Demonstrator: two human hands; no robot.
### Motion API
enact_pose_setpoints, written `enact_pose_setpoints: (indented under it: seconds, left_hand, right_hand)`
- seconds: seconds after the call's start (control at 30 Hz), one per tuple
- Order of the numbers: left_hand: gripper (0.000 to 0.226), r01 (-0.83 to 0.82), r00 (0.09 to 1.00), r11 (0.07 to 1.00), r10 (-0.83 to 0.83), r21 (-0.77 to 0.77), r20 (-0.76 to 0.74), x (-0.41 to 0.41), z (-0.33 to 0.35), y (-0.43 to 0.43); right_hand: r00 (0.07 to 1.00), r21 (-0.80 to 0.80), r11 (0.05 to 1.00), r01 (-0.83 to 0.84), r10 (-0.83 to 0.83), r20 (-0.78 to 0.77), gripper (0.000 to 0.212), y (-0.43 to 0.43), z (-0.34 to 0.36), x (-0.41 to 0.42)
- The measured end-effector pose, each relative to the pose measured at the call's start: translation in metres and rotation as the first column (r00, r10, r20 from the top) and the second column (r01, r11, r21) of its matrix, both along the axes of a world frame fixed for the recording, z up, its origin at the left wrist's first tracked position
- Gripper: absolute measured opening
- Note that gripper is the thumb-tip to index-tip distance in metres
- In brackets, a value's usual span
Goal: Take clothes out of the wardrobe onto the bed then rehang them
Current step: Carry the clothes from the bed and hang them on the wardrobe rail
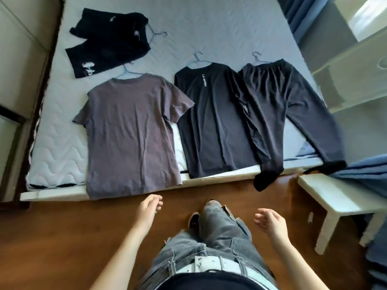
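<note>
Several garments lie flat on the bed [209, 24], each on a thin blue wire hanger. A brownish-grey T-shirt [132, 132] is nearest at the left, its hem over the bed edge. Right of it lies a black T-shirt [211, 122] with small white lettering. Dark trousers [278, 109] lie at the right, their leg ends hanging off the bed. A folded black garment with a white print [109, 42] sits at the far left. My left hand [148, 208] and my right hand [270, 222] hover over the floor in front of the bed, fingers loosely curled, holding nothing.
Brown wooden floor [62, 237] runs between me and the bed. A white low table [339, 208] stands at the right with blue fabric [364, 174] on it. Pale cabinet doors [18, 49] are at the left, blue curtains [293, 11] at the far right.
</note>
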State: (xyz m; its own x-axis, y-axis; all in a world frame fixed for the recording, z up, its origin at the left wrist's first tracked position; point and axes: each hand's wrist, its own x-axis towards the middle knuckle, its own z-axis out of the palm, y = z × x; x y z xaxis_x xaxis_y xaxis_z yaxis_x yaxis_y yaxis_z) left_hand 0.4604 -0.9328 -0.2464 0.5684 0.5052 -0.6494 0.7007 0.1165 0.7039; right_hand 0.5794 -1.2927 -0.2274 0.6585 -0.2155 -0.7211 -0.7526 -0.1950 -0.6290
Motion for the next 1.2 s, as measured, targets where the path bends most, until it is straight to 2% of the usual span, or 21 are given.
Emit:
enact_pose_setpoints:
  seconds: [0.17, 0.27, 0.43, 0.6, 0.83, 1.03, 1.1, 1.2]
  left_hand:
    - [0.026, -0.132, 0.991, 0.991, 0.132, -0.007, -0.008, 0.040, -0.007, 0.020]
    - [0.026, -0.215, 0.977, 0.977, 0.215, -0.008, -0.002, 0.079, -0.009, 0.037]
    - [0.025, -0.383, 0.921, 0.922, 0.386, -0.049, 0.049, 0.181, -0.011, 0.084]
    - [0.024, -0.479, 0.866, 0.871, 0.489, -0.108, 0.107, 0.293, -0.032, 0.146]
    - [0.023, -0.446, 0.862, 0.891, 0.454, -0.087, 0.226, 0.441, -0.122, 0.259]
    - [0.019, -0.300, 0.919, 0.941, 0.243, 0.154, 0.309, 0.538, -0.216, 0.359]
    - [0.013, -0.378, 0.885, 0.921, 0.329, 0.094, 0.330, 0.568, -0.239, 0.388]
    - [0.010, -0.555, 0.755, 0.824, 0.557, -0.117, 0.346, 0.607, -0.264, 0.422]
  right_hand:
    - [0.987, 0.059, 0.986, -0.158, 0.158, 0.007, 0.025, 0.070, -0.001, 0.107]
    - [0.980, 0.137, 0.970, -0.199, 0.198, 0.021, 0.019, 0.120, -0.003, 0.177]
    - [0.957, 0.252, 0.924, -0.288, 0.273, 0.095, 0.021, 0.202, -0.018, 0.295]
    - [0.923, 0.237, 0.894, -0.380, 0.347, 0.168, 0.023, 0.279, -0.060, 0.399]
    - [0.907, 0.208, 0.900, -0.384, 0.326, 0.266, 0.023, 0.386, -0.150, 0.526]
    - [0.878, 0.132, 0.915, -0.381, 0.313, 0.361, 0.023, 0.462, -0.240, 0.617]
    - [0.870, 0.120, 0.920, -0.372, 0.300, 0.392, 0.021, 0.484, -0.268, 0.641]
    - [0.853, 0.124, 0.924, -0.360, 0.273, 0.445, 0.019, 0.519, -0.301, 0.679]
